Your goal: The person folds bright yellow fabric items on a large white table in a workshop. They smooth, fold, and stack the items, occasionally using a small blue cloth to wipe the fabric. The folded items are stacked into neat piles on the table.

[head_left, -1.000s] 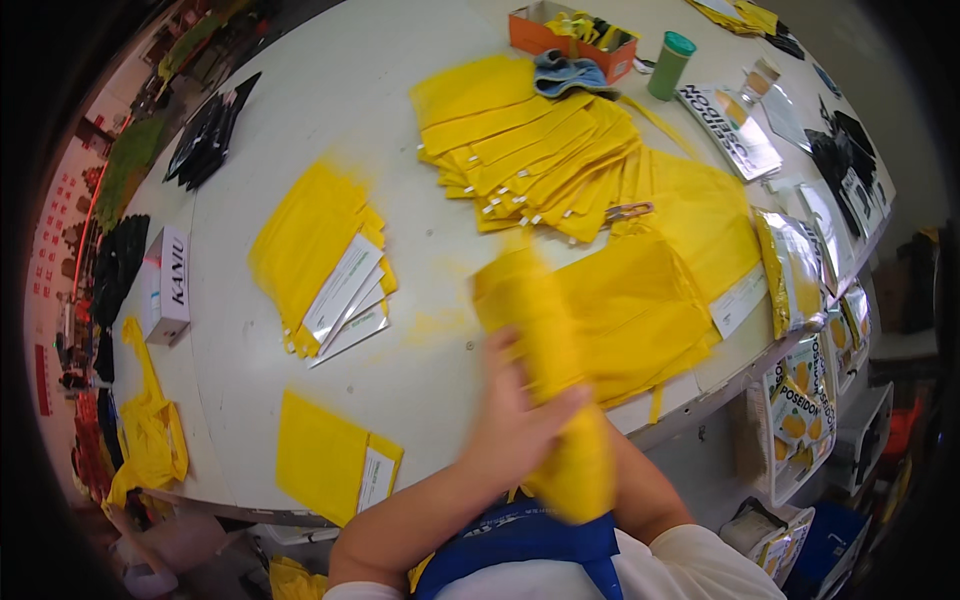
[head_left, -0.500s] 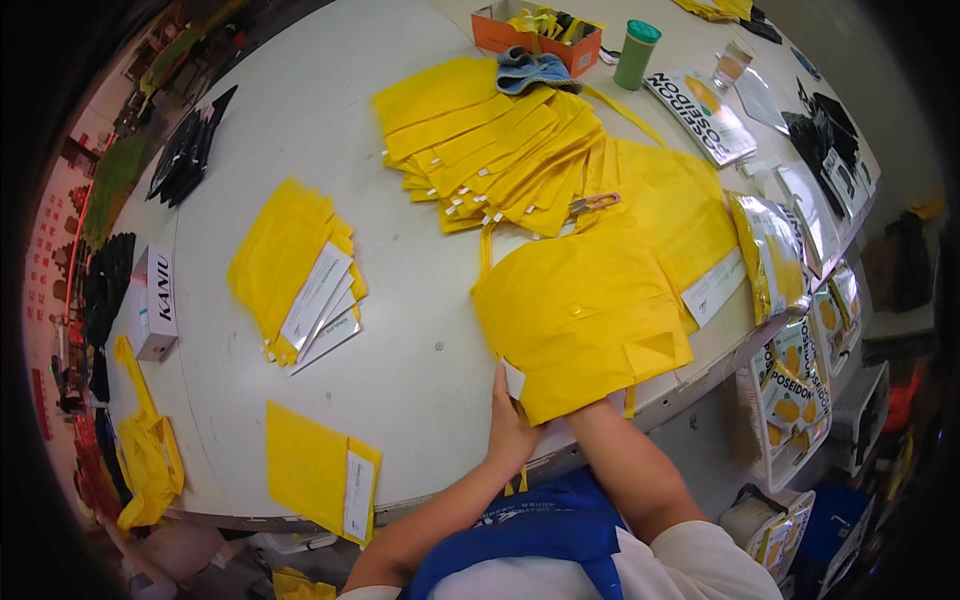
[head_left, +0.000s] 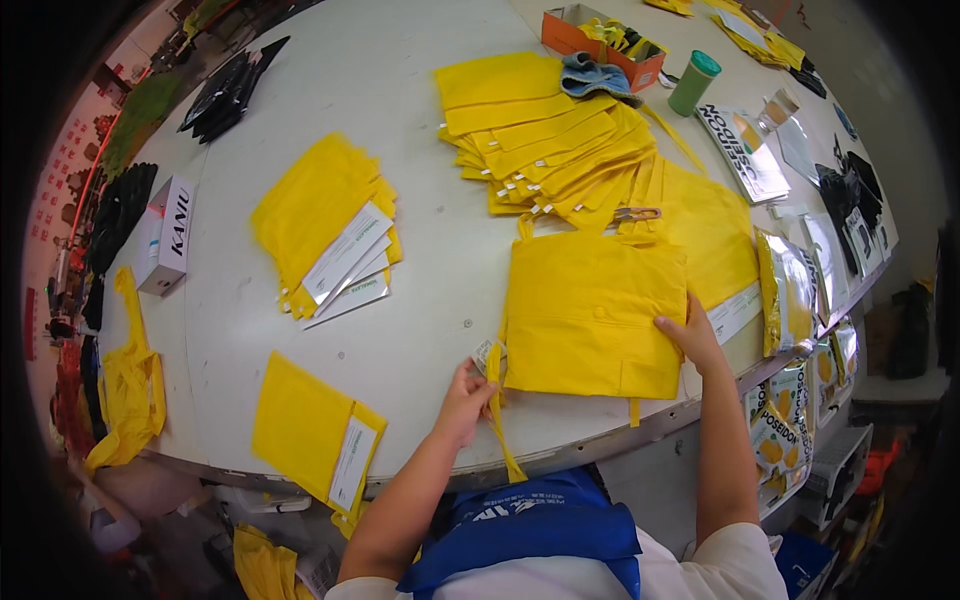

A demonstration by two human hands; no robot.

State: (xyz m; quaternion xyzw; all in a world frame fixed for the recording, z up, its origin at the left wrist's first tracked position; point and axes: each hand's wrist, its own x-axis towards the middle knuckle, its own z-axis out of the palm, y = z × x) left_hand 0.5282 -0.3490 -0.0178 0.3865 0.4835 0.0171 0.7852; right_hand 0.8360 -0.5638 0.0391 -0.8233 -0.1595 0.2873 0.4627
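A folded yellow garment [head_left: 590, 315] with a button and a pocket-like square lies flat before me near the table's front edge. My left hand [head_left: 465, 402] is at its left side, fingertips closed on a narrow yellow strap [head_left: 493, 368]. A small white tag [head_left: 482, 355] shows just above those fingers. At the garment's right edge is my right hand [head_left: 695, 335], its thumb on top of the cloth and its other fingers partly hidden at the edge. Just beyond the garment, a pair of thread snips [head_left: 637, 214] rests on yellow cloth.
Overlapping folded yellow pieces [head_left: 540, 130] lie farther back, below a blue cloth [head_left: 595, 78] and an orange box [head_left: 600, 45]. A green cup [head_left: 694, 82] stands right of them. Folded pieces with white cards [head_left: 325, 220] lie left; another [head_left: 310, 425] lies nearer. Packaged bags [head_left: 785, 290] line the right edge.
My left hand has gone from under the garment's lower corner to the strap at its left. My right hand has come out from beneath to the right edge. The garment now lies flatter and squarer.
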